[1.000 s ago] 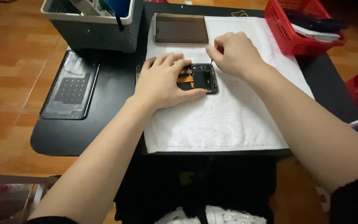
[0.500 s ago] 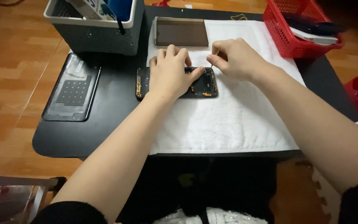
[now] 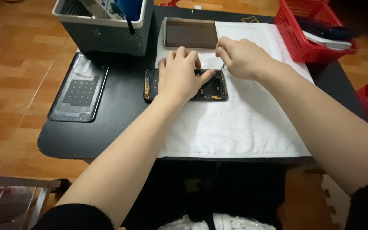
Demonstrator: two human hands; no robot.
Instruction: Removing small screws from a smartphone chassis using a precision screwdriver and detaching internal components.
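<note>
An opened black phone body (image 3: 214, 88) with exposed parts lies on a white towel (image 3: 243, 123). My left hand (image 3: 179, 76) rests flat on top of it, pressing it down and hiding its middle. My right hand (image 3: 240, 57) is pinched around a thin metal tool (image 3: 222, 67) whose tip touches the phone's upper right edge. A detached dark screen panel (image 3: 191, 34) lies on the towel just beyond both hands.
A grey basket (image 3: 103, 30) with tools stands at the back left. A red basket (image 3: 316, 30) holding phones stands at the back right. A clear-wrapped dark panel (image 3: 79, 87) lies on the black table (image 3: 120, 123) at left. Wooden floor surrounds the table.
The phone body and my left hand have shifted slightly left and nearer. My right hand has stayed at the phone's upper right edge with the tool.
</note>
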